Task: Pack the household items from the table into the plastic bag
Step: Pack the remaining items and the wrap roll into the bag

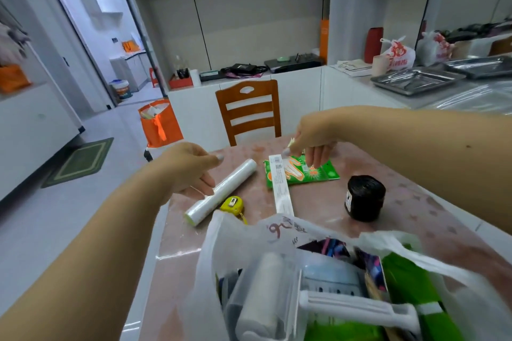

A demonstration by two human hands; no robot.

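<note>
A white plastic bag (221, 232) stands open at the near table edge, holding a lint roller (263, 293), green packets and other items. On the pink table (180, 246) lie a cling film roll (230, 185), a yellow tape measure (232, 204), a long white strip pack (281, 188), a green glove packet (313, 173) and a black roll (365, 196). My left hand (191, 171) hovers over the cling film roll with loosely curved fingers and holds nothing. My right hand (313, 138) pinches a pale edge at the far end of the glove packet, beside the strip's top.
A wooden chair (249, 113) stands at the table's far side. An orange bag (160, 124) sits on the floor to its left, near a green mat (80, 160). Metal trays (415, 80) and red-printed plastic bags (399, 54) rest on the counter at right.
</note>
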